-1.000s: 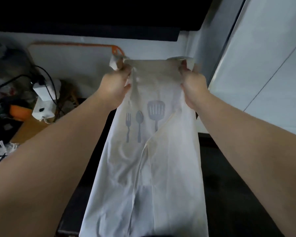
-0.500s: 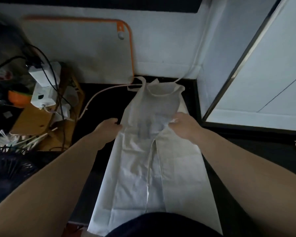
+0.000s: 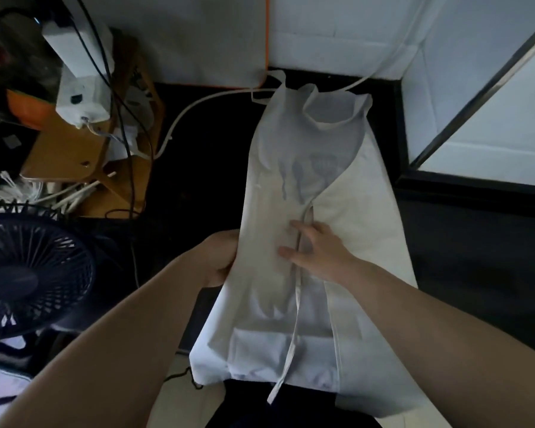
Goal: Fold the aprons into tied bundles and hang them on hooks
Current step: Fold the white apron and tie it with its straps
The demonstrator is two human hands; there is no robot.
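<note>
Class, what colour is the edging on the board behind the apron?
Orange: the edging shows best in the head view.

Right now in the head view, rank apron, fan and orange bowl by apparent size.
1. apron
2. fan, though cut off by the frame
3. orange bowl, partly hidden

Dark surface (image 3: 213, 180) with a pale apron (image 3: 362, 217) flat along it, a thin pale strap (image 3: 205, 99) to its left.

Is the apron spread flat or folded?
Partly folded: the apron lies lengthwise with both side flaps turned in over the middle, not yet bundled or tied.
</note>
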